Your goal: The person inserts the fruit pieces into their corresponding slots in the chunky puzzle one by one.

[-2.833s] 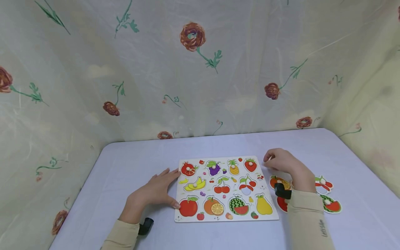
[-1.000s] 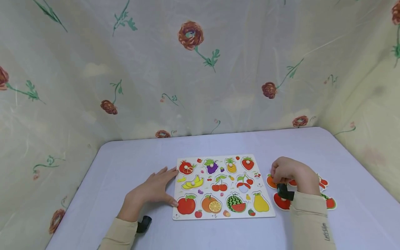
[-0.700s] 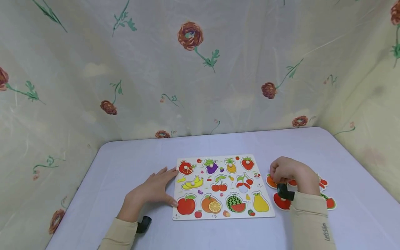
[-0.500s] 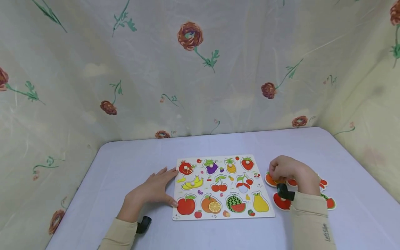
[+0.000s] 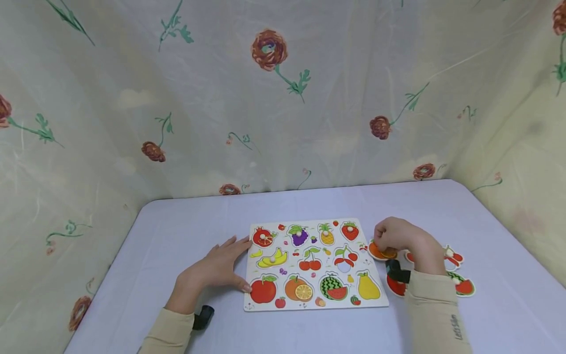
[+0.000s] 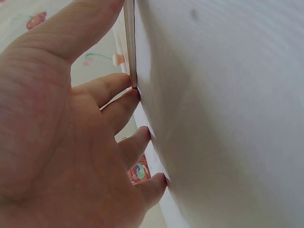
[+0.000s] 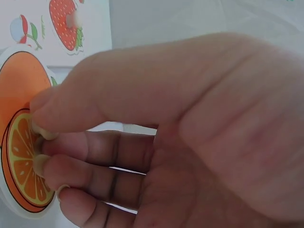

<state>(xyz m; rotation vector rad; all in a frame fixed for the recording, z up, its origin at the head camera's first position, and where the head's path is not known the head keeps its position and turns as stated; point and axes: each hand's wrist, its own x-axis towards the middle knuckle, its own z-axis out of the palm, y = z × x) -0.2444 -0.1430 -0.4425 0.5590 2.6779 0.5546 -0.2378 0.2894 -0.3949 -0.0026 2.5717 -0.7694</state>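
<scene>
A white fruit puzzle board [image 5: 292, 268] lies on the table, with fruit shapes in rows. My left hand [image 5: 216, 268] rests along its left edge, fingers spread, thumb and fingertips at the rim; the left wrist view shows the board's thin side [image 6: 129, 42] against them. My right hand [image 5: 400, 235] pinches an orange puzzle piece [image 5: 376, 251] just off the board's right edge. In the right wrist view the thumb and fingertips close on the middle of the orange piece [image 7: 21, 156], hiding its knob. Knobbed pomegranate, grape and strawberry [image 5: 350, 232] pieces sit in the top row.
Right of the board lie several loose pieces: a red one [image 5: 395, 286] partly behind the right wrist, a watermelon [image 5: 464, 286] and a cherry-like one [image 5: 453, 256]. A flowered curtain [image 5: 309, 108] stands behind the table [image 5: 199, 216].
My right hand first came down onto the orange piece among the loose ones. Now it has moved left with that piece towards the board. My left hand stays at the board's edge.
</scene>
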